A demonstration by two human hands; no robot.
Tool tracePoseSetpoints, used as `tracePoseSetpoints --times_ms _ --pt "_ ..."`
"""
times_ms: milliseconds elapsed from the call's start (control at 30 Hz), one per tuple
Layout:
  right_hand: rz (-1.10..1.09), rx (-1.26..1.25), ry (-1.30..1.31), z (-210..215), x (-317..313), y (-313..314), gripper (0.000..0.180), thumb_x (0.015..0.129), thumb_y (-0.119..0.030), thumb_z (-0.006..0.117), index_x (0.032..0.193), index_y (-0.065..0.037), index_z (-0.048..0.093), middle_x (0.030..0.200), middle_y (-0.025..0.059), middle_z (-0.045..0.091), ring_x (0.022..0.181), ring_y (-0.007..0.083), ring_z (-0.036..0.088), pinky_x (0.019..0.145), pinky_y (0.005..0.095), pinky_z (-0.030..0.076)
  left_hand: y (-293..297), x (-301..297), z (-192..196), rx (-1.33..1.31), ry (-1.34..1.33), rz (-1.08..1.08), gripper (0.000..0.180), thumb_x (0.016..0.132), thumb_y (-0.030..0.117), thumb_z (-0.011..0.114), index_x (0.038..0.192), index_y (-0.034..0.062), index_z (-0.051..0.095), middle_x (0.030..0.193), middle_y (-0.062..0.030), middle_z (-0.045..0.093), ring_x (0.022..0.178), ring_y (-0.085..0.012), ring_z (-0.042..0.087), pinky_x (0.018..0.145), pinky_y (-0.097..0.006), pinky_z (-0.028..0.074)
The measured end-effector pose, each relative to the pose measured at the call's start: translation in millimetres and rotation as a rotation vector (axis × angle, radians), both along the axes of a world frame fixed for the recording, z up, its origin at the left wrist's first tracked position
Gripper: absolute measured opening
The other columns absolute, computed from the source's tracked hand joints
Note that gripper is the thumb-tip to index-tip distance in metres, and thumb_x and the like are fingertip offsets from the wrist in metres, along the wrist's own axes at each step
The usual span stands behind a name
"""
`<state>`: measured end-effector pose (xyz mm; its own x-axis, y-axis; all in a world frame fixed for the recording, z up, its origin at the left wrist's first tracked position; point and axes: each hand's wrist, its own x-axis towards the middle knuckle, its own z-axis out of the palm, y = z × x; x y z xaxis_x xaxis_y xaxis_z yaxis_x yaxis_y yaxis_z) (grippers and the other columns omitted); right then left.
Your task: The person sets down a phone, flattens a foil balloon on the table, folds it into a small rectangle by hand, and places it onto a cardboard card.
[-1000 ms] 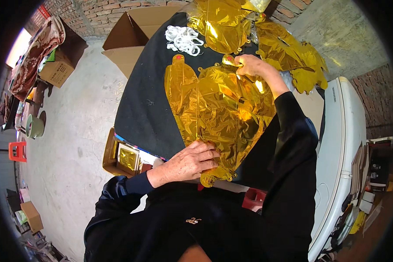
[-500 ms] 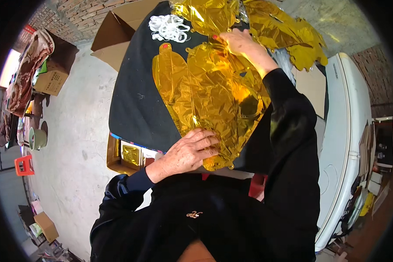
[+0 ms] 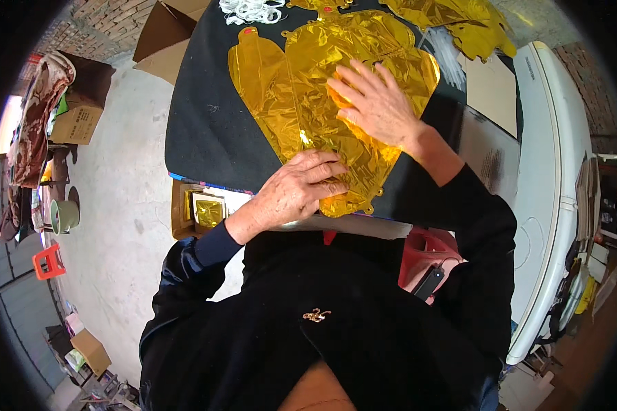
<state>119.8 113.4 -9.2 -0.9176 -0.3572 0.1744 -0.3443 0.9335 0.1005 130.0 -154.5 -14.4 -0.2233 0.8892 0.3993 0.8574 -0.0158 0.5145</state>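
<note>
A deflated gold foil balloon (image 3: 314, 79) lies on the black cloth (image 3: 209, 127) that covers the table, its narrow lower end close to the front edge. A small red mark shows on the tab at its upper left lobe. My left hand (image 3: 296, 186) rests on the lower end, fingers laid over the foil and the thumb side partly hidden. Fingers spread, my right hand (image 3: 378, 109) presses flat on the middle right of the balloon. Neither hand grips anything that I can see.
A bundle of white ribbon (image 3: 251, 9) and more gold foil (image 3: 452, 24) lie at the far side. Clear plastic (image 3: 447, 58) sits on the right, near a white appliance (image 3: 555, 185). An opened carton (image 3: 164, 44) stands at far left, a red stool (image 3: 49, 262) on the floor.
My right hand has moved from the balloon's top edge down onto its middle, its fingers now spread. The balloon's upper right side is flatter and wider. The view has shifted.
</note>
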Motion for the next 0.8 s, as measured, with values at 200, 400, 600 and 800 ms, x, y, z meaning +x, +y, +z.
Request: tracePoseSetpoints --times_ms 200,400,600,800 --pt "-0.132 -0.047 0.003 -10.9 9.9 8.6 0.062 0.108 -0.042 0.045 0.163 -0.020 0.028 0.169 0.0069 0.027 0.157 0.0272 0.020 0.126 0.0543 0.014 0.9 -0.5 0.0 0.005 -0.017 -0.027 0.047 0.069 -0.001 0.067 0.114 0.0086 0.076 0.132 -0.0066 0.066 0.132 -0.0310 0.055 0.109 -0.046 0.046" --pt "-0.037 -0.099 -0.080 -17.0 29.9 -12.3 0.064 0.107 -0.042 0.045 0.164 -0.020 0.027 0.170 0.0078 0.024 0.159 0.0282 0.016 0.127 0.0565 0.009 -0.7 -0.8 3.8 -0.010 -0.032 -0.048 0.051 0.068 0.005 0.068 0.118 0.0064 0.074 0.135 -0.0096 0.065 0.134 -0.0330 0.054 0.111 -0.048 0.044" --pt "-0.032 -0.087 -0.068 -18.5 27.3 -10.1 0.065 0.106 -0.042 0.045 0.164 -0.021 0.026 0.170 0.0073 0.024 0.159 0.0282 0.016 0.127 0.0557 0.008 -11.9 -29.6 35.4 0.068 -0.251 -0.117 0.075 0.078 0.034 0.068 0.145 0.0038 0.054 0.150 -0.0188 0.052 0.145 -0.0379 0.043 0.121 -0.051 0.032" --pt "-0.097 -0.001 -0.146 -11.8 27.8 -14.3 0.069 0.104 -0.046 0.048 0.164 -0.020 0.027 0.170 0.0083 0.024 0.159 0.0280 0.016 0.127 0.0549 0.008 10.5 -57.8 61.7 0.171 -0.258 0.144 0.058 0.106 0.039 0.046 0.151 0.0022 0.046 0.155 -0.0199 0.046 0.148 -0.0326 0.040 0.122 -0.043 0.030"
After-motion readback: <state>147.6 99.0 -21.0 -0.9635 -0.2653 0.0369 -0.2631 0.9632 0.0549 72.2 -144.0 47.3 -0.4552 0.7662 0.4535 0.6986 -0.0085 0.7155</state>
